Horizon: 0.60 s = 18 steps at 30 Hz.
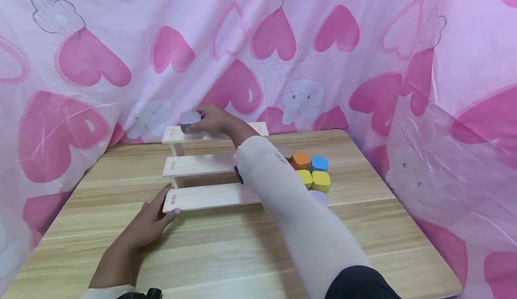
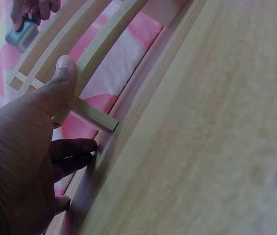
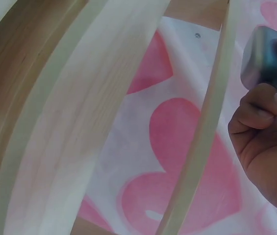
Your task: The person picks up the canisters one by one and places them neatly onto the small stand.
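A three-step wooden stand [image 1: 210, 196] is on the table, its boards rising toward the back. My left hand [image 1: 146, 226] holds the left end of the lowest board between thumb and index finger; its other fingers rest near the tabletop in the left wrist view. Over the left end of the top board, my right hand [image 1: 215, 119] pinches a grey block [image 1: 190, 118] with rounded corners. In the right wrist view the same block [image 3: 262, 58] looks dark and shiny, held above curled fingers [image 3: 263, 105]. My right sleeve covers the stand's right part.
Right of the stand sit several rounded blocks: an orange block [image 1: 301, 160], a blue block [image 1: 319, 163], yellow blocks [image 1: 321, 181] and a lilac block [image 1: 319, 197], partly behind my forearm. A pink heart-patterned curtain [image 1: 274, 34] hangs around the wooden table [image 1: 387, 245].
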Each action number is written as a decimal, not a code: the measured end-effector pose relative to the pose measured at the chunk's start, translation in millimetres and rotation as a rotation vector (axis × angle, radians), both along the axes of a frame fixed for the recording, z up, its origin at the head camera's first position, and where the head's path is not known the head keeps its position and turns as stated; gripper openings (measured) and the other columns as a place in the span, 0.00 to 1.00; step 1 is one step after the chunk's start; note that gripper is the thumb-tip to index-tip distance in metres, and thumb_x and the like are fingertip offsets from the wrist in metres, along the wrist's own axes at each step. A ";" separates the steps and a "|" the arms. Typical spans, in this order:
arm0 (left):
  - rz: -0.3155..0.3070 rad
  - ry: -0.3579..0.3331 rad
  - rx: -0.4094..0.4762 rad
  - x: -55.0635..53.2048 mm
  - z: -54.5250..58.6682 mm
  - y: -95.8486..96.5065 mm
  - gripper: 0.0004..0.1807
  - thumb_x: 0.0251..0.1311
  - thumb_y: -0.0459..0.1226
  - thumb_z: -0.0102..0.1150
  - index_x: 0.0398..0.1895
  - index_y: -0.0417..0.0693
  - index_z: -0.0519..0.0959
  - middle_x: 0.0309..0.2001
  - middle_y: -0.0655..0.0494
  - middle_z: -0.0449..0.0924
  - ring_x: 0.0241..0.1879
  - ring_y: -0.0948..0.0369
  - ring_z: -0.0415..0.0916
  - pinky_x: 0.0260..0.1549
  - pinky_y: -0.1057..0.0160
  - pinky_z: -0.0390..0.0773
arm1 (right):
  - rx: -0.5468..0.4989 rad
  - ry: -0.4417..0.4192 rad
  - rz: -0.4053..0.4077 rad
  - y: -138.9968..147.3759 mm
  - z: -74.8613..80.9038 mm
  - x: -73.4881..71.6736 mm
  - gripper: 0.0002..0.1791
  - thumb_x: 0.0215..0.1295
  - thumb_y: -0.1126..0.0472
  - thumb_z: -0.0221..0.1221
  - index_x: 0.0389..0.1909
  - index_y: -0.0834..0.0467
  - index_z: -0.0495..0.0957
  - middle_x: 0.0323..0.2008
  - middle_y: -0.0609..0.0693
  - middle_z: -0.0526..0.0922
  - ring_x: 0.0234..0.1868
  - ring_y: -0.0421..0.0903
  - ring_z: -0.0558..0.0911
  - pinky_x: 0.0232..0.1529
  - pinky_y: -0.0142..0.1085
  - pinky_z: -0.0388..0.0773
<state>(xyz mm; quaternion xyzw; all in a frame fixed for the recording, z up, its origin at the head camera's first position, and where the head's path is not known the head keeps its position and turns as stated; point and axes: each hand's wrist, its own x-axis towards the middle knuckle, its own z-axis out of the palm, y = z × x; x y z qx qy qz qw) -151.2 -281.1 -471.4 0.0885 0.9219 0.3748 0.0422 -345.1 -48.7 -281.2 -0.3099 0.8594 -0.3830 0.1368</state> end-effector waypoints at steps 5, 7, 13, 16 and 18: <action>-0.003 0.004 -0.011 -1.4 -2.0 0.7 0.52 0.81 0.56 0.57 0.91 0.45 0.40 0.84 0.28 0.57 0.84 0.28 0.52 0.76 0.20 0.47 | 0.027 -0.020 0.020 -2.4 1.0 0.5 0.24 0.72 0.56 0.70 0.63 0.62 0.78 0.52 0.54 0.82 0.47 0.45 0.79 0.47 0.32 0.80; -0.001 0.004 -0.027 -1.6 -1.8 1.5 0.52 0.81 0.57 0.57 0.91 0.47 0.40 0.84 0.28 0.57 0.83 0.28 0.54 0.75 0.20 0.50 | 0.044 -0.017 0.015 -2.6 0.9 0.9 0.25 0.73 0.56 0.69 0.64 0.62 0.78 0.54 0.54 0.83 0.48 0.45 0.79 0.48 0.31 0.80; 0.019 0.009 -0.071 -0.3 0.2 1.0 0.52 0.80 0.58 0.57 0.91 0.47 0.41 0.83 0.29 0.61 0.78 0.30 0.60 0.70 0.22 0.61 | 0.072 -0.009 0.011 -7.3 2.5 2.7 0.26 0.75 0.56 0.69 0.67 0.63 0.77 0.57 0.56 0.84 0.50 0.47 0.80 0.52 0.34 0.81; 0.012 0.018 -0.071 -0.1 -0.6 -0.4 0.52 0.81 0.57 0.57 0.91 0.46 0.41 0.83 0.30 0.62 0.78 0.31 0.61 0.70 0.23 0.61 | 0.087 -0.015 -0.007 -10.9 2.2 4.4 0.27 0.75 0.56 0.69 0.68 0.62 0.76 0.58 0.55 0.84 0.52 0.47 0.81 0.54 0.35 0.82; 0.011 0.023 -0.066 -0.2 -1.1 -1.1 0.52 0.80 0.56 0.58 0.91 0.46 0.41 0.83 0.30 0.62 0.78 0.31 0.61 0.71 0.23 0.61 | 0.092 -0.007 -0.011 -13.6 1.2 5.2 0.28 0.74 0.57 0.70 0.69 0.61 0.76 0.59 0.54 0.84 0.53 0.47 0.81 0.56 0.35 0.82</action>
